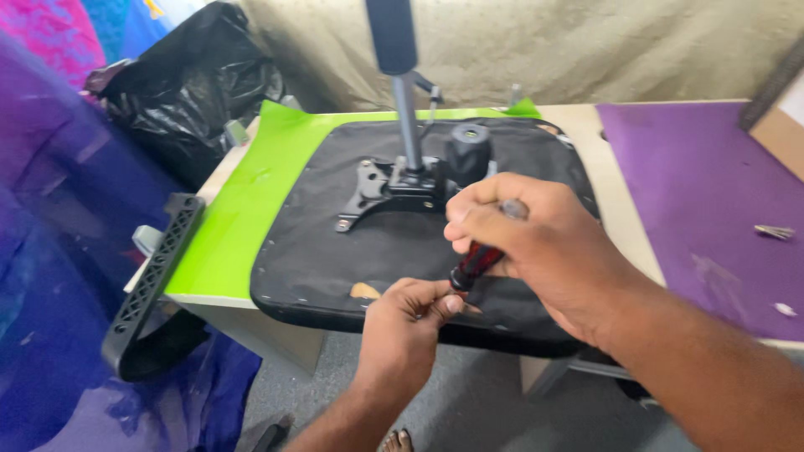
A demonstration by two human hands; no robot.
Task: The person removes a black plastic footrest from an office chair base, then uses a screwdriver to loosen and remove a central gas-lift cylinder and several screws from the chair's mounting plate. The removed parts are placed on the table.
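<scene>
An upturned black chair seat (335, 251) lies on a green sheet (243, 209) on a table. A black metal mechanism plate (381, 188) with a lever and knob is fixed to its middle. My right hand (523, 243) is closed around a screwdriver (476, 264) with a red and black handle, its tip pointing down at the seat's near edge. My left hand (406, 322) pinches at the tip of the screwdriver, fingers pressed on the seat; what it pinches is hidden.
A black plastic armrest (151, 285) leans at the table's left edge. A black plastic bag (188, 88) sits behind it. A purple sheet (703, 201) covers the table's right side, with a small metal part (775, 232) on it. A beige cloth hangs behind.
</scene>
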